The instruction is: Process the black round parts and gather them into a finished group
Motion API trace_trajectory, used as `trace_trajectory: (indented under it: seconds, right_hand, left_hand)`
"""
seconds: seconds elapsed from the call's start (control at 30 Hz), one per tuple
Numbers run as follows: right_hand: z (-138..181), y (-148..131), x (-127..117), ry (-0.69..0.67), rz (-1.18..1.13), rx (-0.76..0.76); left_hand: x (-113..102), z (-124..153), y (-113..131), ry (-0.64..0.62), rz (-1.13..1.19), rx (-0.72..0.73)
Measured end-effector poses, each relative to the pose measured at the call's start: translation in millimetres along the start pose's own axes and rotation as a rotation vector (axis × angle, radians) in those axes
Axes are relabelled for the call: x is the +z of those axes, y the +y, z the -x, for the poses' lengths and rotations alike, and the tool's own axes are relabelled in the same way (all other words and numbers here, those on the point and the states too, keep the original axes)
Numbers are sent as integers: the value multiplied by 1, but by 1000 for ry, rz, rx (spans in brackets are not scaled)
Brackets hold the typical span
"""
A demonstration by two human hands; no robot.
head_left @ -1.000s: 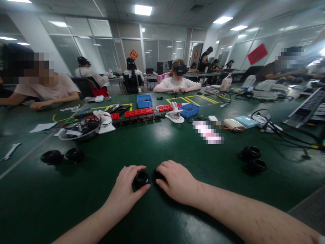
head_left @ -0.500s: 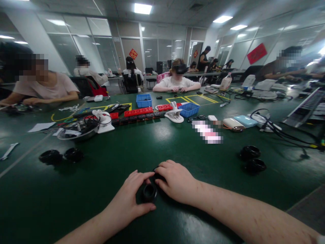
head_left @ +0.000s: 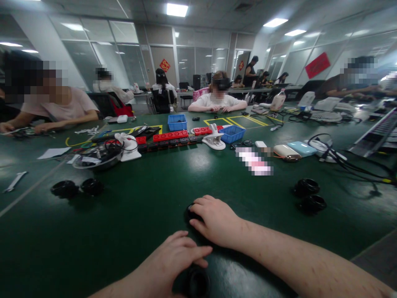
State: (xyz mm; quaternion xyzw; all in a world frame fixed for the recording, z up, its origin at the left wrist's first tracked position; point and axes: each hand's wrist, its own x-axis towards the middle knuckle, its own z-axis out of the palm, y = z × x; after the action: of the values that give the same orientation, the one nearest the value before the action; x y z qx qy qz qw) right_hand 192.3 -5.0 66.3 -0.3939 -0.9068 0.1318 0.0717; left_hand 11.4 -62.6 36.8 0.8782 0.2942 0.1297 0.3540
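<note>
My left hand (head_left: 173, 263) is low in the middle of the view, its fingers and thumb curved around a black ring-shaped part (head_left: 199, 283). The round opening of that part faces up, and the frame's bottom edge cuts off some of it. Farther forward, my right hand (head_left: 214, 221) rests over a second black part (head_left: 190, 211) on the green table (head_left: 149, 198). Its fingers cover most of that part, so only the left edge shows.
Two black ring parts (head_left: 92, 187) lie at the left, two more (head_left: 312, 203) at the right. A wrench (head_left: 16, 181) is far left. Behind stand a metal bowl (head_left: 99, 166), white clips (head_left: 214, 140), red strips (head_left: 170, 136) and blue bins (head_left: 232, 134). Several people sit around.
My left hand has moved toward me and slightly right, and the black ring part has moved with it, away from my right hand. The right hand stays in place.
</note>
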Motion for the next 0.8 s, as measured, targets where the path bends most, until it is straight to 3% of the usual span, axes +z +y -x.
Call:
trace_trajectory:
  seconds: [0.13, 0.47, 0.6, 0.8]
  right_hand:
    - [0, -1, -3, -9, -4, 2]
    - [1, 0, -2, -19, -9, 0]
    - [0, -2, -3, -21, -7, 3]
    - [1, -2, -4, -20, -6, 9]
  left_hand:
    - [5, -5, 7, -41, 76, 21]
    - [-4, -4, 21, -42, -20, -157]
    - [-20, -6, 18, 87, -55, -309]
    - [-42, -6, -4, 303, -120, -422]
